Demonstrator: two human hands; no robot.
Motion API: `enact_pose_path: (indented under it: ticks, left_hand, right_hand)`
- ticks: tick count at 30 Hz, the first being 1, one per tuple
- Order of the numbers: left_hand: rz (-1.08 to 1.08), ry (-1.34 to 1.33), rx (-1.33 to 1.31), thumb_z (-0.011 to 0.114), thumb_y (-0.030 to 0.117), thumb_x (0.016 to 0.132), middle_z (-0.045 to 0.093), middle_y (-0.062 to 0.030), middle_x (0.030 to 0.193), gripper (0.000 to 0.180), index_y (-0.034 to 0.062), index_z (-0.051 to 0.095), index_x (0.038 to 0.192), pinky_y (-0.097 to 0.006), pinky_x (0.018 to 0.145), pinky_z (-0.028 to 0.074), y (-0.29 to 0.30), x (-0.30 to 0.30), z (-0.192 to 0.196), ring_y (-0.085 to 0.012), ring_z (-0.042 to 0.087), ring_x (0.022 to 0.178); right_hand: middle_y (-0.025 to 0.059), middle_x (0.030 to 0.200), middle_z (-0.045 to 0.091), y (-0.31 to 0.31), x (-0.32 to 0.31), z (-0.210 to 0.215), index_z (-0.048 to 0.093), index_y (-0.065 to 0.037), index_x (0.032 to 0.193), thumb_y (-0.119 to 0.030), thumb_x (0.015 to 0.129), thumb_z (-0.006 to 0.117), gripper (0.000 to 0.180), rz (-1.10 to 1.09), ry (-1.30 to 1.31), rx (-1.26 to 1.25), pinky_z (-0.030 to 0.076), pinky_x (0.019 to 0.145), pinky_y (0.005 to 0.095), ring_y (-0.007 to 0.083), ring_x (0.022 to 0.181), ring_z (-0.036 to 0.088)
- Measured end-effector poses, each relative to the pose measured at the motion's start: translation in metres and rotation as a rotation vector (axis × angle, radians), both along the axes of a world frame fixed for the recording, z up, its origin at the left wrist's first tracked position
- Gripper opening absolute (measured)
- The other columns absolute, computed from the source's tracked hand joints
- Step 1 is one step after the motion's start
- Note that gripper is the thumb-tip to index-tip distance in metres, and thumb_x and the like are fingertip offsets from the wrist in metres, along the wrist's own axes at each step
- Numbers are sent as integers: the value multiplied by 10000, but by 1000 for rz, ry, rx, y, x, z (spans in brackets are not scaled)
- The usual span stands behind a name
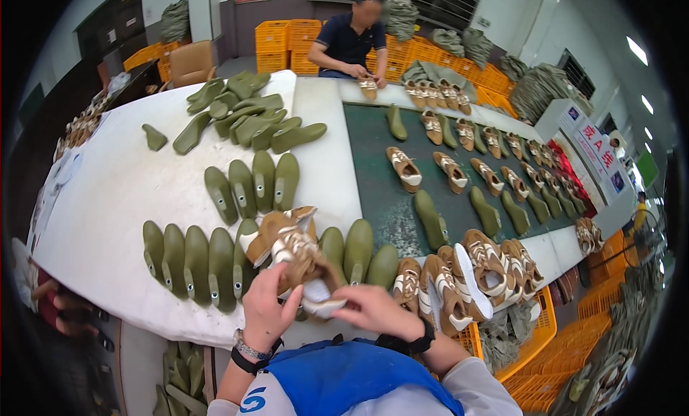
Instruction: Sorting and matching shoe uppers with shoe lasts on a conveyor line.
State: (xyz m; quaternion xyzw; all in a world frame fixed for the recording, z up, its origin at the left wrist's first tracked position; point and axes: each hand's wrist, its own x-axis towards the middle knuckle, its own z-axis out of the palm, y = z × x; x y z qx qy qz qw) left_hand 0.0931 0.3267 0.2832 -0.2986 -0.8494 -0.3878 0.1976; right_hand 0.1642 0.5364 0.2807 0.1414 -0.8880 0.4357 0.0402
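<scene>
A brown sneaker [307,254] with white stripes is held up in front of me, its opening and heel toward my body. My left hand [267,307] is closed round its left side. The fingers of my right hand [380,312] pinch the pale heel edge. Just behind it, partly hidden, another brown sneaker [260,237] lies over the green shoe lasts. A row of green shoe lasts [195,262] stands to the left of my left hand, and more lasts [357,247] are beyond my right hand. Several brown and white sneakers [448,294] sit close together at my right.
A green conveyor belt [391,208] carries rows of sneakers and lasts. More lasts [251,122] are heaped on the white table [108,172]. Across from me a person [352,43] handles a sneaker. Orange crates [273,46] stand behind; another orange crate [549,315] is at lower right.
</scene>
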Motion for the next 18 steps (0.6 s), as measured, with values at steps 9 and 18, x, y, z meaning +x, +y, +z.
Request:
enact_pose_path:
  ticks: [9,18]
  left_hand:
    - [222,-44,-222,763,237,679,388,-258,1296,751,39,402,1308,-435,1009,355,-49,-75,-42,-401,397,1195]
    - [85,-136,-278,802,263,563,529,-142,1018,536,10,602,991,-404,830,425,-46,-96,-75,-331,495,977]
  right_hand:
    - [109,632,604,20,-67,16,626,-43,960,-290,785,691,310,-249,7,175,478,539,305,220,562,614]
    - [169,777,656,2,-65,-13,591,-49,1004,-328,825,627,334,-24,-261,155,487,682,410,352,740,633]
